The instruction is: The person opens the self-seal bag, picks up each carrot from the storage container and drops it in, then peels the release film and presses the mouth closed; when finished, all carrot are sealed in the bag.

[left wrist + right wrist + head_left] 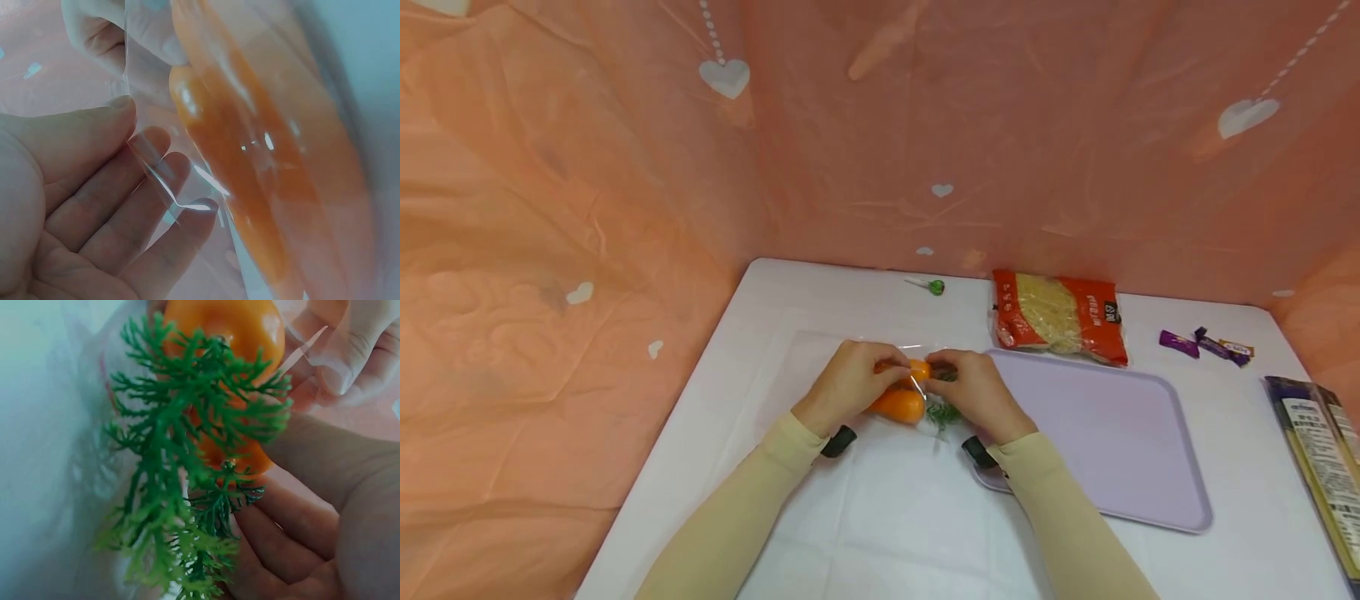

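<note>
The person's left grip (850,385) has thumb and fingertip together, pinching the edge of a clear bag (209,180). Just right of it, between both grips, lie orange carrots (898,406), behind clear film in the left wrist view. Farther off on the white bench (895,517) is a green lollipop (936,287). The right grip (977,393) clasps a carrot by its leafy end. Right of that grip sit a lilac tray (1097,433), a red packet (1060,317) beyond it, then purple sweets (1180,343) and a long package (1318,450).
</note>
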